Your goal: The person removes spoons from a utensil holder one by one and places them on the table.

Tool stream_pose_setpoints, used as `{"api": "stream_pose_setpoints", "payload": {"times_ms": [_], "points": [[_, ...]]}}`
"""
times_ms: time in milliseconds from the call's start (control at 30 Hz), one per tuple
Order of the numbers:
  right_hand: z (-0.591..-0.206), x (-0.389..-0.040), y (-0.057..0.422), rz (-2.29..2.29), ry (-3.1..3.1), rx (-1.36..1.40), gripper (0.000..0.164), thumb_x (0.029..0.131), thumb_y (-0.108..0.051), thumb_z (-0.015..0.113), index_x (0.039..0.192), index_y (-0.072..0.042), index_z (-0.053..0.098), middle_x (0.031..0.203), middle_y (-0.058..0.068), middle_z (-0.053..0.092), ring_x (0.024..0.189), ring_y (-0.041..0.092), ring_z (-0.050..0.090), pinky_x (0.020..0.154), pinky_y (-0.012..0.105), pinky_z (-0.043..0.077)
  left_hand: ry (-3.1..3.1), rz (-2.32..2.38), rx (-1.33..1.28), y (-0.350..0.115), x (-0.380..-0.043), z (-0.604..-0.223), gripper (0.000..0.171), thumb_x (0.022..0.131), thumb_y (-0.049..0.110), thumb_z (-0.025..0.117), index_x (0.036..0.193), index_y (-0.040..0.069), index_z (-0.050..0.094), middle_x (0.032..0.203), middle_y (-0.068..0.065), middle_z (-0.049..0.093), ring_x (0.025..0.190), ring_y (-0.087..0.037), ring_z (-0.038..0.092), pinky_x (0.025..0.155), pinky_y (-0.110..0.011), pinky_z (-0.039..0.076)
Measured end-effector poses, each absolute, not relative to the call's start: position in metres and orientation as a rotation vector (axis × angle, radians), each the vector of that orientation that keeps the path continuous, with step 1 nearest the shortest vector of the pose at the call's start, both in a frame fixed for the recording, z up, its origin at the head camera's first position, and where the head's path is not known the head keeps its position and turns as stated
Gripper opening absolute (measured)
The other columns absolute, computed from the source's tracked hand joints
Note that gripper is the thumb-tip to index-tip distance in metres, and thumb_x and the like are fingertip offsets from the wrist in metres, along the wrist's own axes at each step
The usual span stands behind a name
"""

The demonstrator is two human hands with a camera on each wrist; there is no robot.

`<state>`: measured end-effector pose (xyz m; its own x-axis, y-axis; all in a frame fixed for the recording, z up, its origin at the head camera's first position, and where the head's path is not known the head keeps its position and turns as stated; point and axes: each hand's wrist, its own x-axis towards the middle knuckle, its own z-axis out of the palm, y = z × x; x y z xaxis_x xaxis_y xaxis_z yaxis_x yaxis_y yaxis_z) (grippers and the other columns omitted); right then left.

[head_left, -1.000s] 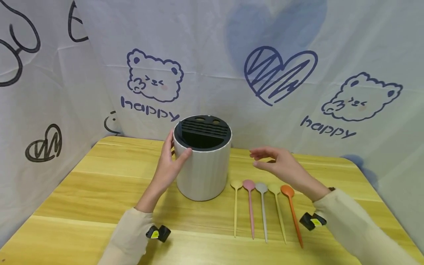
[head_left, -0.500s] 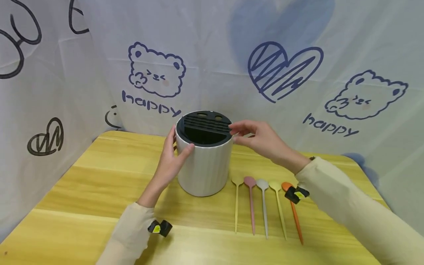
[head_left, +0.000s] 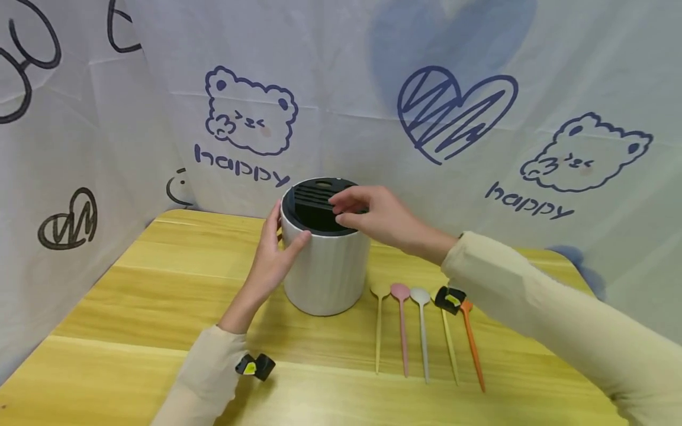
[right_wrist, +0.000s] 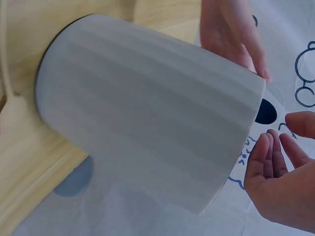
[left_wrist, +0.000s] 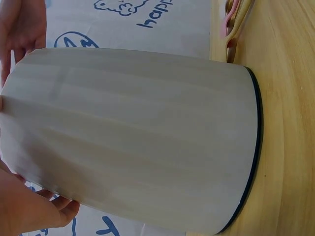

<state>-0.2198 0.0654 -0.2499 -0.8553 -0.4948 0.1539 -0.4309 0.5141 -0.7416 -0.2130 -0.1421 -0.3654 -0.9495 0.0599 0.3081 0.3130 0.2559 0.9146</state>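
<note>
A white ribbed utensil holder (head_left: 326,275) with a black slotted top (head_left: 314,219) stands upright on the table. My left hand (head_left: 270,260) grips its left side, thumb at the front of the rim and fingers wrapped behind. Over the right part of the top hovers my right hand (head_left: 379,216), its fingers loosely bent and nothing between them. In the right wrist view, this right hand (right_wrist: 280,179) is near the rim. Right of the holder lie long-handled spoons: yellow (head_left: 379,334), pink (head_left: 403,334), pale grey (head_left: 423,334), another yellow (head_left: 450,349) and orange (head_left: 473,355).
The wooden table (head_left: 133,319) ends at a white printed cloth (head_left: 341,106) hanging close behind the holder. A black wrist camera (head_left: 450,300) on the right sleeve overlaps two spoon heads in the head view. Another camera (head_left: 256,367) is on the left wrist.
My right hand has moved left from beside the holder, past its rim, to above the black top. The left hand keeps its grip, and the spoons lie as before.
</note>
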Motion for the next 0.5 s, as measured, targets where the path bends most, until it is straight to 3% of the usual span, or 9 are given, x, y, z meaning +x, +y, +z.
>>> {"api": "stream_pose_setpoints", "payload": {"times_ms": [500], "points": [[-0.245, -0.238, 0.019, -1.37, 2.564, -0.584, 0.031, 0.09, -0.008, 0.066, 0.12, -0.002, 0.065, 0.11, 0.01, 0.068, 0.104, 0.019, 0.061, 0.088, 0.029, 0.05, -2.304, -1.768, -0.376, -0.142, -0.214, -0.367, 0.086, 0.093, 0.046, 0.057, 0.156, 0.014, 0.009, 0.158, -0.009, 0.014, 0.142, -0.028, 0.019, 0.113, -0.048, 0.022]]}}
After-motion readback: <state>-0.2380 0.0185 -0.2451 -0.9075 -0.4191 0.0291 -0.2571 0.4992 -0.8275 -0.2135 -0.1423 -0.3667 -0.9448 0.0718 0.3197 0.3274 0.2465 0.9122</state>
